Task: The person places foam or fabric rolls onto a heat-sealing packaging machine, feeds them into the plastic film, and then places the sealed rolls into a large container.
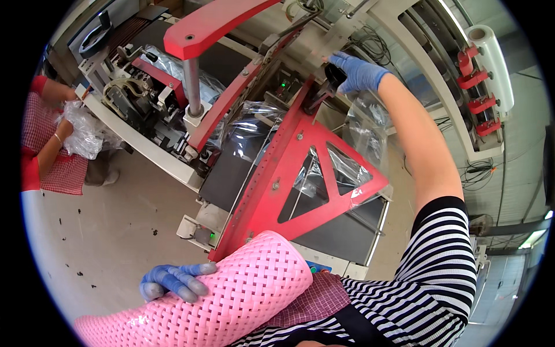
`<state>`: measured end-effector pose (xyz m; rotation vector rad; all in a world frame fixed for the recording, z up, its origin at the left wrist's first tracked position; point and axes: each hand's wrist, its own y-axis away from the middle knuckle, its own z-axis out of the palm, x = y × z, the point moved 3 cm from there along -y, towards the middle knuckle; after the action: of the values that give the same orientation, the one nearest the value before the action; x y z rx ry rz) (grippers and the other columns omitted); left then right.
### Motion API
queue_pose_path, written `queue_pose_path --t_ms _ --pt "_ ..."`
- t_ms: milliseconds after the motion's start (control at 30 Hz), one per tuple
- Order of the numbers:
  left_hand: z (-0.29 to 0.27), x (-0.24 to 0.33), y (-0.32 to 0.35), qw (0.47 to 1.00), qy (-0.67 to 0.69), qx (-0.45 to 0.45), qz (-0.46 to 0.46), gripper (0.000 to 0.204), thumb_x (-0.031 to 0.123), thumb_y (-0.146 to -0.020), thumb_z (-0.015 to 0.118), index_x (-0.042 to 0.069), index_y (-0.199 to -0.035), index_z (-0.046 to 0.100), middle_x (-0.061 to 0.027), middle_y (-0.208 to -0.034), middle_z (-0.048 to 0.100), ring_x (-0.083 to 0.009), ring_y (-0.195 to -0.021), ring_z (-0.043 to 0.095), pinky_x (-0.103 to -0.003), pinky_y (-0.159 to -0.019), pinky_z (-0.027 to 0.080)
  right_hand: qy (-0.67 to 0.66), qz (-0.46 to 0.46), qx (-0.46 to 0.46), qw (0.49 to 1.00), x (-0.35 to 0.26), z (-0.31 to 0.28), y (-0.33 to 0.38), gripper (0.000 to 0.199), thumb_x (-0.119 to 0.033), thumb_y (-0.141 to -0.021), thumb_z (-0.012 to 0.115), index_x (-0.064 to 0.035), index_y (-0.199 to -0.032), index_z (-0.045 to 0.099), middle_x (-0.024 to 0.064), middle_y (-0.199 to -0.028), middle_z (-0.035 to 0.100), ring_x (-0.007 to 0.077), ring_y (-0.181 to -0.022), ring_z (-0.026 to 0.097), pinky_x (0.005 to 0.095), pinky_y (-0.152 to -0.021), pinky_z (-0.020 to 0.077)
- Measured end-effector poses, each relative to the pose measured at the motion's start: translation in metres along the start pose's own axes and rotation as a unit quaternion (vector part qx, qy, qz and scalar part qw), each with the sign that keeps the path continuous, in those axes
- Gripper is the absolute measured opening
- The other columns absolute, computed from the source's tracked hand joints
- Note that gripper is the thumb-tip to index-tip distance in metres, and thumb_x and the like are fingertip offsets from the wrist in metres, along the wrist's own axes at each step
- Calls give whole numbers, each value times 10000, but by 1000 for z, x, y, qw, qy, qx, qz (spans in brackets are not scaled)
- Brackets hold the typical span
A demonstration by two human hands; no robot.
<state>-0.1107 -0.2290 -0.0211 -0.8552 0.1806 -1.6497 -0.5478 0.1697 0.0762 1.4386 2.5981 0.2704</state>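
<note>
My left hand (173, 281), in a blue glove with grey fingertips, curls over the far side of a pink woven-pattern roll (237, 286). The roll lies slantwise across the front of my body, and its exact kind is not clear. My left forearm is hidden behind it. My right hand (361, 73), in a blue glove, is stretched far forward and closed on a black knob (334, 74) at the far end of a red machine frame (272, 185). This frame, with triangular openings, slants over a dark conveyor belt (341, 234). Clear plastic film (251, 136) lies beneath it.
A second red arm (217, 26) rises on a metal post (192, 87) at the back. Left stands a machine unit with hoses (121, 89). Another person (55, 133) handles crumpled clear film (84, 133) there. A white film roll (491, 69) hangs at the far right.
</note>
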Motion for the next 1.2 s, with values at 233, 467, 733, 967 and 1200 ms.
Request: queue_pose_path --t_ms 233,467,733,967,1200 --pt "49 -5 -12 998 -8 -57 -22 531 326 -1019 352 -121 -1204 570 -301 -1233 582 -395 -1253 515 -552 -1156 155 128 98 47 986 0 -15 2 532 -367 -876 652 -46 -1288 546 230 -1216 596 360 -1119 575 433 -961 448" --pt "117 9 -25 992 -103 -42 -60 520 364 -1004 406 -63 -1273 530 -256 -1282 564 -352 -1264 513 -511 -1145 220 -491 -207 -145 834 -277 -3 272 942 -178 -692 861 -31 -1476 360 143 -1518 376 214 -1400 351 357 -1098 351" --pt "243 4 -150 947 -285 15 -145 544 407 -986 468 3 -1351 485 -206 -1338 544 -302 -1276 511 -465 -1133 294 -694 -237 -126 668 -272 111 365 1043 -217 -679 887 -8 -1488 262 115 -1439 439 198 -1324 414 386 -1096 360" --pt "223 -153 -187 902 46 59 -426 696 521 -941 542 67 -1451 408 -117 -1432 493 -202 -1310 484 -351 -1115 361 -534 -176 -69 824 -231 124 459 581 -267 -1010 522 33 -1466 323 113 -1460 448 232 -1345 394 354 -1132 280" --pt "250 -236 -162 669 -150 -139 -714 767 611 -926 497 46 -1439 423 -171 -1431 480 -284 -1305 474 -359 -1117 340 -718 118 506 462 -95 51 696 647 -489 -965 499 4 -1382 465 178 -1326 563 279 -1196 568 413 -1013 452"
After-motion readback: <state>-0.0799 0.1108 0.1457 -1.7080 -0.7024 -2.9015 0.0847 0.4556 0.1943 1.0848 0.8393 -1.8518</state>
